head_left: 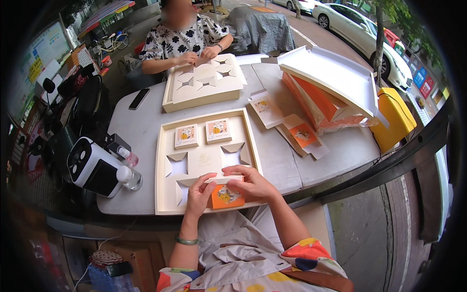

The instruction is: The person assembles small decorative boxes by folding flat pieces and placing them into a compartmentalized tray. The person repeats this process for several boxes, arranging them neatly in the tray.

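Note:
Between both hands is a small orange box [227, 198] with a flower print, its pale upper edge turned away from me. My left hand [198, 192] grips its left side, thumb at the top edge. From the right, my right hand [250, 183] closes on the same box, fingers along its far edge. Under them lies a cream tray [159, 146] with square cut-out slots. Two small square boxes with flower prints, a left one [187, 135] and a right one [219, 130], sit in its far slots. Folded flaps show in the nearer slots; my hands partly hide the front ones.
Across the table [131, 160], a person [176, 41] works both hands on another cream tray [204, 100]. Flat box blanks [302, 134] and a stack of large white-lined lids [335, 73] lie right. A phone [139, 99], white device [95, 165] and bottle [129, 178] are left.

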Motion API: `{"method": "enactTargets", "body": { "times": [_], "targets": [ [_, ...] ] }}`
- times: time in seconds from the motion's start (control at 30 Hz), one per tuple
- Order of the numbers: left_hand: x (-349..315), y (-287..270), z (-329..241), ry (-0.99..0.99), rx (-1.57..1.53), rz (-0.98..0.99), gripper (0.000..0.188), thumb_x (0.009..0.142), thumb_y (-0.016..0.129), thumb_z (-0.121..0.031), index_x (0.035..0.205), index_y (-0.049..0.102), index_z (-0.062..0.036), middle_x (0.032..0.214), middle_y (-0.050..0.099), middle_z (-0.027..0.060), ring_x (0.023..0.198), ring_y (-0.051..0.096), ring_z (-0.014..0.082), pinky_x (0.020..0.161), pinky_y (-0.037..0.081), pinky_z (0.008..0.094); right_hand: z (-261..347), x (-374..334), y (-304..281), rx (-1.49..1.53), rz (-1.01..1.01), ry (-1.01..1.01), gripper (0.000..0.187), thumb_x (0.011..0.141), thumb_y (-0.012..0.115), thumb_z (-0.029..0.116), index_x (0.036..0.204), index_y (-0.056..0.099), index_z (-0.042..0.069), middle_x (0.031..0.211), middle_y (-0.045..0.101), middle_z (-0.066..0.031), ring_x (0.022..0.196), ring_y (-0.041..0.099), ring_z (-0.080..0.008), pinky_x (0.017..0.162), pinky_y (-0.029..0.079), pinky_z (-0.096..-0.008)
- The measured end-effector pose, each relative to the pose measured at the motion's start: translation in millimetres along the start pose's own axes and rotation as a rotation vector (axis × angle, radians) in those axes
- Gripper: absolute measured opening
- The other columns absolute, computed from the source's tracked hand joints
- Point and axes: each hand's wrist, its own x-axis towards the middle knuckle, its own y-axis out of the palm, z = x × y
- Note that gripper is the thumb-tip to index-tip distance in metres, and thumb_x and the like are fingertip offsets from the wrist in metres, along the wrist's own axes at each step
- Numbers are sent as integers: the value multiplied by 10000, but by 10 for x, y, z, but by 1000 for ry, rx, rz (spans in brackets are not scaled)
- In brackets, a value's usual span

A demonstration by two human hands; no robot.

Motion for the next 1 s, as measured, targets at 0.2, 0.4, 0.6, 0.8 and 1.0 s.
{"method": "enactTargets", "body": {
  "times": [0.2,0.4,0.6,0.8,1.0],
  "targets": [
    [16,45,-26,17,-19,15,438,953,599,-155,1351,474,-22,1154,604,92,938,583,83,841,476,225,49,-12,10,-27,-15,50,279,930,611,172,1154,625,8,1156,615,-81,1066,571,-151,932,455,-293],
    [11,4,14,16,-39,6,598,912,643,-166,1418,358,-23,1367,432,133,1120,531,176,919,476,283,12,-25,26,20,-160,39,294,930,616,180,1181,632,28,1152,623,-60,1058,572,-134,926,455,-279],
    [-72,132,-118,314,590,-145,817,696,811,-243,1383,402,-77,1380,370,162,1208,455,308,906,475,397,-53,-12,30,146,-322,-11,307,897,638,90,1194,592,23,1170,598,-68,1094,567,-147,931,456,-278],
    [-85,310,-240,427,910,-148,978,632,854,-264,1422,325,-35,1378,341,191,1274,361,375,1037,359,458,-70,-25,12,139,-229,21,401,853,660,52,1229,523,20,1181,545,-62,1015,592,-147,854,504,-295],
    [-47,415,-203,441,1055,-162,1119,564,881,-274,1442,249,15,1386,345,205,1280,357,383,1069,313,487,-19,-18,22,25,-148,62,473,821,668,60,1267,515,19,1185,504,-69,950,599,-147,798,522,-290]
  ]
}}
